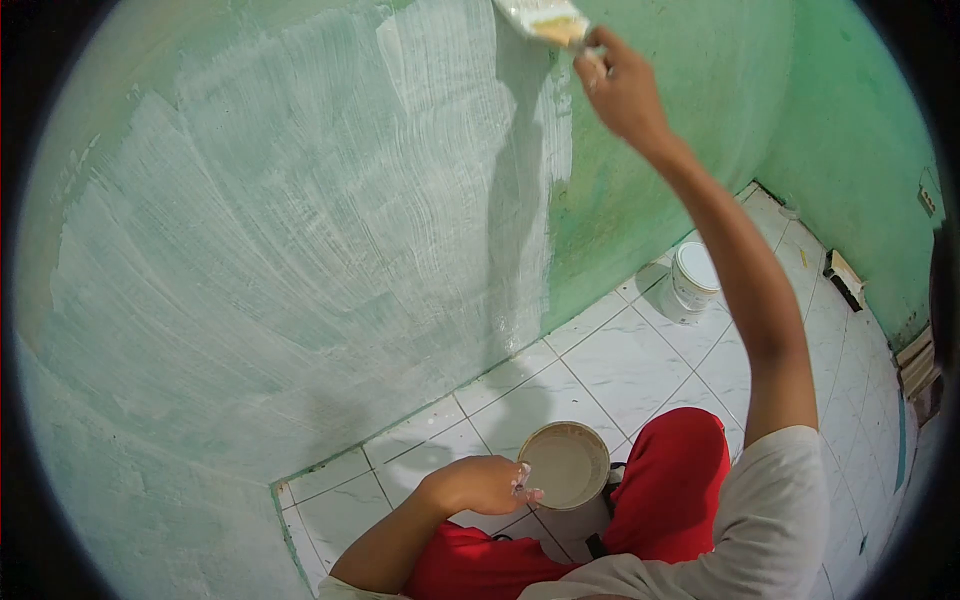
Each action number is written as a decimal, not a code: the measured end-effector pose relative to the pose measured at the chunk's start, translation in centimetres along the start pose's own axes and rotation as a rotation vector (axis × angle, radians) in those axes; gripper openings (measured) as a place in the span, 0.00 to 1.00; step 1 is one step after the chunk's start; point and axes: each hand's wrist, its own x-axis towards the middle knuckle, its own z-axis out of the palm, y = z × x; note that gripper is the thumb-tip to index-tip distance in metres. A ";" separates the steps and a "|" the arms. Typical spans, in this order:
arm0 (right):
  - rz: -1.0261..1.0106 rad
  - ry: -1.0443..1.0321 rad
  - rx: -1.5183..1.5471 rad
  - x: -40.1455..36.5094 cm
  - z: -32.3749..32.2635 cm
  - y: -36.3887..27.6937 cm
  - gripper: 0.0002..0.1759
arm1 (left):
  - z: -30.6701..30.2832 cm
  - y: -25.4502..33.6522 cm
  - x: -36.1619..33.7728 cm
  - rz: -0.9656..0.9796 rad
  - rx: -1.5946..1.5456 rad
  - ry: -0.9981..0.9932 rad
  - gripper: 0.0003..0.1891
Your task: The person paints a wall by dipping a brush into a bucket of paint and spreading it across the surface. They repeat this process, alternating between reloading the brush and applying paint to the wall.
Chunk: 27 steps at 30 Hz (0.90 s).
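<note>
My right hand [625,85] is raised at the top of the view, its fingers closed round the handle of a wide paintbrush [550,22]. White paint coats the brush head, which overlaps the green wall [640,190] near the edge of the whitened patch [330,180]. Low in the middle, my left hand [485,485] hangs over my knee with loosely bent fingers and paint on the fingertips. Those fingertips overlap the left rim of a bucket [603,470] of whitish paint on the floor. Nothing shows held in the left hand.
A smaller white tub [692,275] stands on the white tiled floor [640,350] near the wall. Farther right, a dark-edged block-like object [846,278] leans by the other wall, below a socket [928,195]. My red-clad knees [675,480] flank the bucket.
</note>
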 end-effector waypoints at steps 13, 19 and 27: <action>0.333 -0.370 -0.017 -17.3 -0.8 4.4 0.14 | -0.5 1.6 -0.1 -0.031 0.034 -0.042 0.30; 0.352 -0.673 -0.164 -13.3 -4.6 4.7 0.11 | -0.6 1.9 -0.2 -0.025 0.025 -0.051 0.31; 0.601 -1.139 -0.236 6.8 -1.8 3.0 0.07 | -0.2 1.3 0.3 0.020 0.017 -0.019 0.31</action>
